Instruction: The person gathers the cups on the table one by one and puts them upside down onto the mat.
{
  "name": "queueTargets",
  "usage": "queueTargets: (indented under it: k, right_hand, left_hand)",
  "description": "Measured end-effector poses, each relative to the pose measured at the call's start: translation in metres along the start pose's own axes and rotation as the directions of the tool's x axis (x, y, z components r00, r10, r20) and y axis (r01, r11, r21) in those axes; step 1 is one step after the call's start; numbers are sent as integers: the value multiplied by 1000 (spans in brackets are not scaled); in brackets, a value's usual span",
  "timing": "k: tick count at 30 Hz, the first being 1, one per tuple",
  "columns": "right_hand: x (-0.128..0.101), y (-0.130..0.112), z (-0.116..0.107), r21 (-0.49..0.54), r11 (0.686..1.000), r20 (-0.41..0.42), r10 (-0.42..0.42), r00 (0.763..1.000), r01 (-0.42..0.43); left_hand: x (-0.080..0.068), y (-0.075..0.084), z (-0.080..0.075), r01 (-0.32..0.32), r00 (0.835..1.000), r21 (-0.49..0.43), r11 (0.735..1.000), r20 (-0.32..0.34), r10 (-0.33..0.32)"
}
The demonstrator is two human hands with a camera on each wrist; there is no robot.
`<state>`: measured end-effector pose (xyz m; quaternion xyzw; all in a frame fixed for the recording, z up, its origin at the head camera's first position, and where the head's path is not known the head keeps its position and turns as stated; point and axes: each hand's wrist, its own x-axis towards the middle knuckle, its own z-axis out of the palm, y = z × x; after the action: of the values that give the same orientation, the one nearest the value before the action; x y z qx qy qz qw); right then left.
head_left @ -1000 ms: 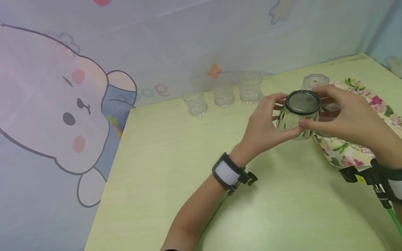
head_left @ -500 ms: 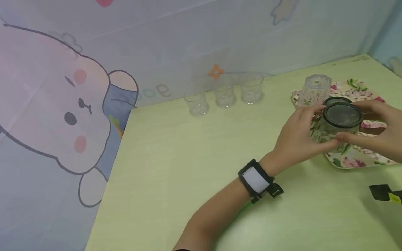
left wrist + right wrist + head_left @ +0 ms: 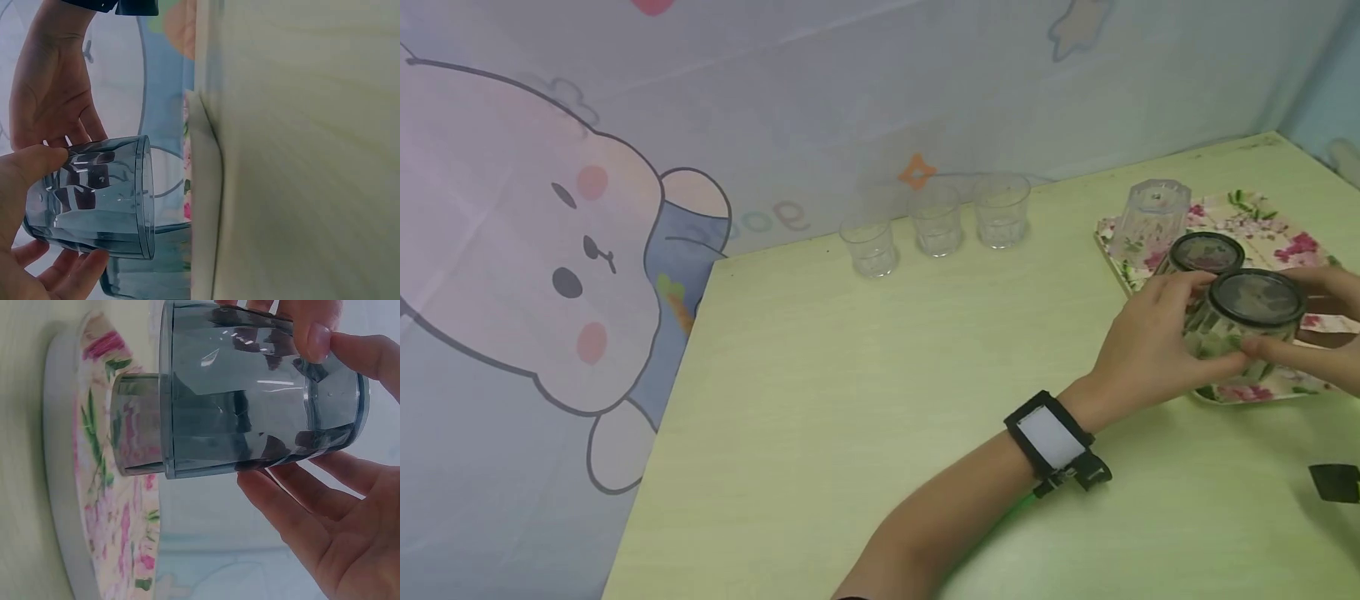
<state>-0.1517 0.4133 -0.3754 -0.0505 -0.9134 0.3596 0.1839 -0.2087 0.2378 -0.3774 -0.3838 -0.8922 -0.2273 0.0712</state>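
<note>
Both hands hold a smoky grey drinking glass (image 3: 1257,298) upside down, its thick base facing up. My left hand (image 3: 1150,337) grips its left side and my right hand (image 3: 1326,354) its right side; the right hand is partly cut off by the frame edge. Below the glass lies a floral tray (image 3: 1292,242). In the left wrist view the rim of the held glass (image 3: 94,200) is a little apart from the tray surface. Right behind it on the tray stands another grey glass (image 3: 1206,252), inverted too. A clear faceted glass (image 3: 1152,221) stands inverted at the tray's far left corner.
Three clear glasses stand upright in a row along the back of the pale green table (image 3: 850,400): a left one (image 3: 872,250), a middle one (image 3: 936,225) and a right one (image 3: 1002,215). A printed cloth (image 3: 820,100) hangs behind the table.
Both hands have carried the grey glass rightward and down, from beside the tray's left edge to over its near part. The other grey glass on the tray has come into sight.
</note>
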Motion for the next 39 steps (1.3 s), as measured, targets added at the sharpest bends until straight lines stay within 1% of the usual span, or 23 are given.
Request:
queueTargets:
  k: [6,11,18,23,24,26,30,31,34,35,39]
  right_hand:
    - [-1,9,0,12,1000,20,26,999,-26]
    - [-3,16,2,-6,999,32,46,998,-45]
    - [0,25,2,-45,996,92,79,993,-75]
    - [0,29,0,-48,997,118,68,991,-62]
    - [1,33,1,-37,998,124,58,991,-54]
    - [6,55,6,-46,998,104,35,994,-31]
    - [17,109,16,-47,999,82,-6,997,10]
    - [19,120,19,-61,998,73,-5,997,9]
    - [22,135,21,-30,1000,97,2,995,1]
    - [23,140,23,-43,999,93,8,996,-4]
    - [22,143,26,-21,1000,108,21,994,-19]
  left_hand:
    - [4,2,12,-5,1000,36,999,4,5]
    - [5,4,20,-1,1000,61,998,9,0]
    - [5,7,25,26,999,83,996,19,-28]
    - [8,9,29,38,999,100,994,30,-41]
    - [9,9,29,40,999,104,994,31,-44]
    - [10,10,30,43,998,110,993,35,-48]
    - [10,10,30,46,998,122,991,44,-51]
    - [10,11,30,47,997,126,991,47,-53]
    - [9,12,29,52,997,131,990,53,-60]
    - [9,12,29,56,996,130,990,55,-64]
    - [8,13,29,68,995,119,991,62,-76]
